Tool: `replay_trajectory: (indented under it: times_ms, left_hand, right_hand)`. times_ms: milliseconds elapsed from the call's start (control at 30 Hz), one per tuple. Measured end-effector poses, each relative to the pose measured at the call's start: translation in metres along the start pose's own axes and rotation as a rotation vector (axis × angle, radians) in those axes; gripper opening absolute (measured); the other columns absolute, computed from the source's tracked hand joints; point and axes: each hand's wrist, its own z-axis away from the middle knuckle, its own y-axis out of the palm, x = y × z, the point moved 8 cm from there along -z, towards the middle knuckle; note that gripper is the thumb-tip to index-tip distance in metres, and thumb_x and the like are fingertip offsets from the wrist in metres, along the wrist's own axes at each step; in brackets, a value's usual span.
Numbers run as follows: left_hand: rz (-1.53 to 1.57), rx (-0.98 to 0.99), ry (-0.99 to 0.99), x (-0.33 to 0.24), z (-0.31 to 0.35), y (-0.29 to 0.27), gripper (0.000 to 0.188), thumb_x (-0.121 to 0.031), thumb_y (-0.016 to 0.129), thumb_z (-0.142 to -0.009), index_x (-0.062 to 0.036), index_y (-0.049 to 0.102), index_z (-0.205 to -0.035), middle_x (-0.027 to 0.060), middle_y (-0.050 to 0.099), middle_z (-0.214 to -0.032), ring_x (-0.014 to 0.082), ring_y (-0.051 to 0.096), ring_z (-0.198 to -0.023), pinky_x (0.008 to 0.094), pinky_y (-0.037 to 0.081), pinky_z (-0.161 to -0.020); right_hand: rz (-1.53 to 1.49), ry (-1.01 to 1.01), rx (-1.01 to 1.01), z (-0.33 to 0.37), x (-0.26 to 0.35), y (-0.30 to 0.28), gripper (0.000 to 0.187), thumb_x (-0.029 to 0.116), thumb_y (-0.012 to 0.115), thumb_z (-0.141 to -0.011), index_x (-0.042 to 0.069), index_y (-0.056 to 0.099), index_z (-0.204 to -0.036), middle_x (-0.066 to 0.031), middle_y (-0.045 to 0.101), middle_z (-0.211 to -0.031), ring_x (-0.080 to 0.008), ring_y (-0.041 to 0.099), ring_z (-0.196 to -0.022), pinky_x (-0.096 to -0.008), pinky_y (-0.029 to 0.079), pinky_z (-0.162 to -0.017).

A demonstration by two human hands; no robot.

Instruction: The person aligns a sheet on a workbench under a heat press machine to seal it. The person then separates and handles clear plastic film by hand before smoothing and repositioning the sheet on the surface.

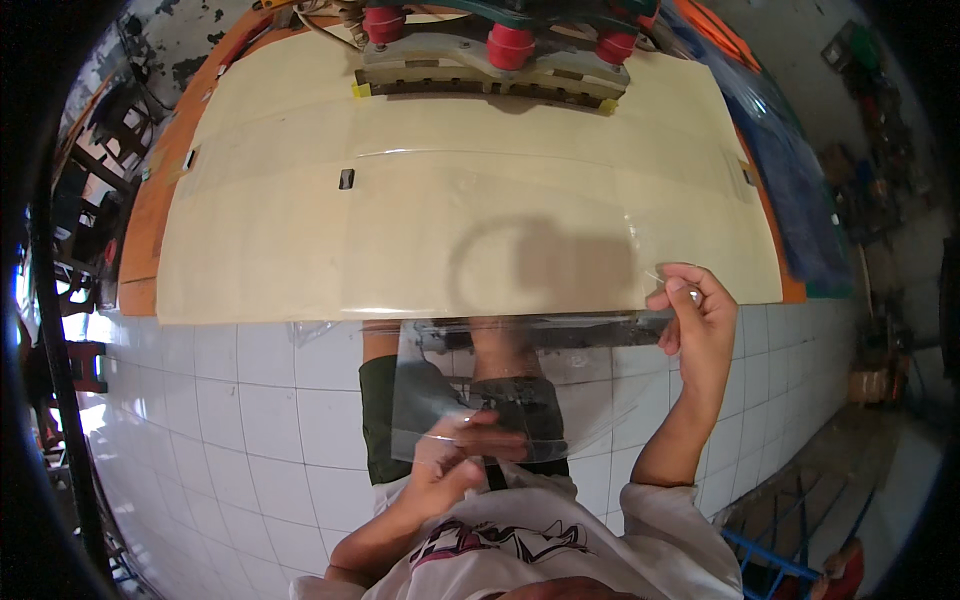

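A clear plastic sheet point(545, 400) spans the front edge of the cream-covered table point(260, 240), one part lying on the top and the rest hanging over my lap. My right hand point(702, 308), at the table's right front, pinches the sheet's edge between thumb and fingers. Lower down, over my shorts, my left hand point(447, 460) is closed on the sheet's near edge, some of its fingers showing through the plastic. A small dark block point(347, 179) sits on the cream cover left of centre. The sheet's outline on the tabletop is hard to make out.
Across the far side of the table hangs a machine head with a long metal bar point(490, 85) and red cylindrical mounts point(510, 46). Blue plastic sheeting point(790, 190) drapes along the right edge. A blue metal frame point(770, 560) stands on the floor at lower right.
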Motion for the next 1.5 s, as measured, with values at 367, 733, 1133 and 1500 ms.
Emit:
replay_trajectory:
  times_ms: [367,733,1133,1500]
  left_hand:
    - [-0.095,-0.219,0.1,-0.045,-0.016,-0.05,0.057,-0.033,0.056,-0.093,0.0025,0.037,-0.134,0.0257,0.062,-0.11,0.0354,0.066,-0.095,0.044,0.053,-0.086]
    - [-0.496,-0.41,0.156,-0.146,-0.081,-0.044,0.033,-0.027,0.049,-0.098,0.0028,0.054,-0.113,0.0145,0.065,-0.074,0.0163,0.064,-0.054,0.0242,0.05,-0.048]
    - [-0.775,-0.423,0.326,-0.21,-0.138,-0.065,0.036,-0.032,0.052,-0.097,0.0022,0.061,-0.103,0.0124,0.067,-0.082,0.0138,0.062,-0.058,0.0236,0.049,-0.053]
    - [-0.786,-0.374,0.215,-0.231,-0.158,-0.092,0.037,-0.032,0.054,-0.096,0.0004,0.062,-0.111,0.011,0.068,-0.095,0.0152,0.066,-0.069,0.0251,0.052,-0.062]
  right_hand:
    - [-0.202,-0.313,-0.065,-0.006,0.004,-0.023,0.015,0.015,0.056,-0.094,0.0,0.059,-0.097,-0.0106,0.067,-0.083,-0.0081,0.052,-0.054,-0.0234,0.046,-0.053]
    - [-0.511,-0.318,0.13,-0.032,0.029,0.018,0.022,0.021,0.051,-0.098,-0.001,0.057,-0.097,-0.0093,0.062,-0.072,-0.0114,0.053,-0.051,-0.0255,0.047,-0.05]
    - [-0.313,-0.328,0.141,-0.071,0.055,0.041,0.032,0.028,0.054,-0.096,-0.002,0.064,-0.094,-0.0036,0.058,-0.067,-0.0087,0.052,-0.051,-0.0233,0.044,-0.047]
    - [-0.182,-0.291,0.3,-0.092,0.068,0.046,0.025,0.025,0.065,-0.089,0.001,0.069,-0.093,-0.001,0.062,-0.073,-0.006,0.055,-0.057,-0.0201,0.046,-0.051]
